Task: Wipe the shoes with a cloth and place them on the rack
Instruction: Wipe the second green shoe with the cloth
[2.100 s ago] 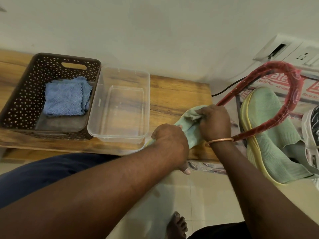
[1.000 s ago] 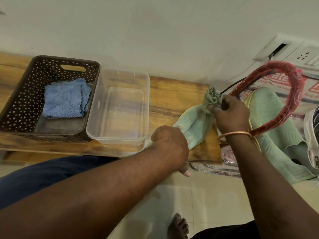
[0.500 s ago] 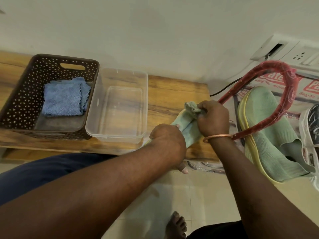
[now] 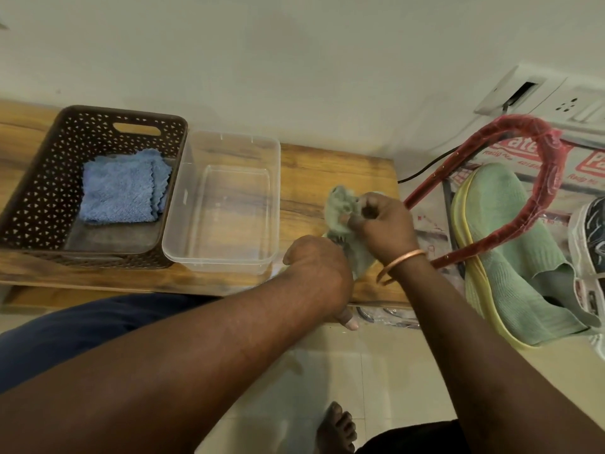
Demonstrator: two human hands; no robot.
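Note:
A pale green shoe [image 4: 361, 264] lies on the wooden bench [image 4: 327, 172], mostly hidden under my hands. My left hand [image 4: 317, 268] grips its near end, fingers curled around it. My right hand [image 4: 383, 226] pinches a bunched grey-green cloth [image 4: 339, 208] and presses it against the shoe's far end. A second green shoe with a yellow sole [image 4: 510, 244] sits on the rack with the red frame [image 4: 553, 178] at the right.
A brown perforated basket [image 4: 32, 191] holding folded blue cloths [image 4: 121, 188] stands at the bench's left, beside a clear plastic tub [image 4: 229, 204]. A black-and-white shoe [image 4: 592, 231] shows at the far right. A wall socket [image 4: 569, 103] and cable are behind the rack.
My right hand has rubbed the cloth along the shoe, out to the far end, back, and now out again. My left hand has held the shoe still.

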